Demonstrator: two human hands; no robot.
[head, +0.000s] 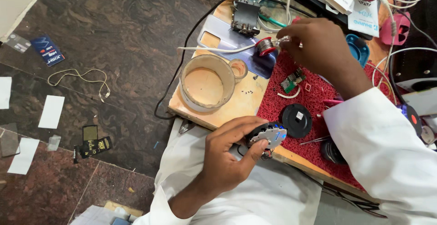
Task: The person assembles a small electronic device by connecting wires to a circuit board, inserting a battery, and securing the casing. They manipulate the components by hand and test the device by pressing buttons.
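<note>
My left hand (230, 150) grips a small round black device (267, 136) with an exposed metal plate and a blue light, held over my lap at the near edge of the wooden board (236, 104). My right hand (314, 47) reaches across the red mat (314, 98) and pinches something small and shiny beside a spool of solder wire (265, 46); what it pinches is too small to tell. A round black cover (296, 120) lies on the mat next to the device. A small green circuit board (292, 80) lies below my right hand.
A wide roll of tape (208, 83) and a smaller ring (238, 68) sit on the board. A phone back cover (227, 40), black and white cables, a blue dish (358, 48) and boxes crowd the far side. Papers and cards litter the dark floor (114, 33).
</note>
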